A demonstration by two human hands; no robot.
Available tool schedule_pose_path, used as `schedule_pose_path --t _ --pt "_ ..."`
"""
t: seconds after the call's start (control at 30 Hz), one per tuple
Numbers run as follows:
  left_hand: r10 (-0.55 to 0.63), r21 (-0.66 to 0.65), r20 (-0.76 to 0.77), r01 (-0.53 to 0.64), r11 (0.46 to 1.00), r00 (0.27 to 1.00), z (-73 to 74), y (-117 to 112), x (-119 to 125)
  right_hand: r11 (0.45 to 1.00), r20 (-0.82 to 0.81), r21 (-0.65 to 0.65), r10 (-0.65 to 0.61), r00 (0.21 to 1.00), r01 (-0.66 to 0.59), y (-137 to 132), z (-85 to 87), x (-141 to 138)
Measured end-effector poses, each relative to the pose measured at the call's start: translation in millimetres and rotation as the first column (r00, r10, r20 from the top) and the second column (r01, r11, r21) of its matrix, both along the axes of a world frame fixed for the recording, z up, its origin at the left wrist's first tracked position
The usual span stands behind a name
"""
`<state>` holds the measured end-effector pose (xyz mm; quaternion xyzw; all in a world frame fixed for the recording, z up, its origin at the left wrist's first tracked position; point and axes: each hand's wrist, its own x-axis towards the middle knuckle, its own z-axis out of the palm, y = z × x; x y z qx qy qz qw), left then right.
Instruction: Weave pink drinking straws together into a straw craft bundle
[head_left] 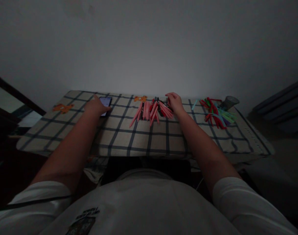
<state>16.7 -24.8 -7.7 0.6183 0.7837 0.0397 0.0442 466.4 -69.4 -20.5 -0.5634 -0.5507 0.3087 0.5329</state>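
My left hand (97, 105) lies on the checked tablecloth (139, 137), its fingers resting on a lit phone (106, 103) at the far left of the table. My right hand (174, 101) is curled at the right end of a heap of pink, red and black pens (152, 110) in the middle. Its fingers seem closed on some of the pens, though the dim light hides the exact grip.
Another heap of red, green and blue pens (216, 114) lies at the far right beside a dark cup (229, 102). Orange bear prints (62, 107) mark the cloth. A wall stands right behind the table. Dark furniture flanks both sides.
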Motion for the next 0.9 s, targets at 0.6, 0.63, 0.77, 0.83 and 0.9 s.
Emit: schedule_pose_path --t 0.6,0.63,0.77,0.83,0.9 --pt "-0.829 0.341 -0.02 0.784 0.52 0.559 19.1 -44 194 0.955 0.679 -0.192 -0.038 0.733 0.227 5 16.0 32" --pt "-0.859 0.344 -0.015 0.809 0.477 0.513 16.6 -42 208 0.952 0.687 -0.193 -0.042 0.726 0.238 4 13.1 31" --pt "-0.912 0.315 0.022 0.863 0.396 0.411 2.6 -28 240 0.927 0.7 -0.27 0.002 0.714 0.262 -3 3.1 32" --pt "-0.937 0.29 0.012 0.896 0.337 0.349 -5.0 -22 243 0.923 0.716 -0.285 0.026 0.698 0.259 -7 2.0 34" --pt "-0.946 0.282 -0.003 0.908 0.311 0.325 -10.8 -19 241 0.917 0.723 -0.289 0.022 0.691 0.273 -11 3.1 37"
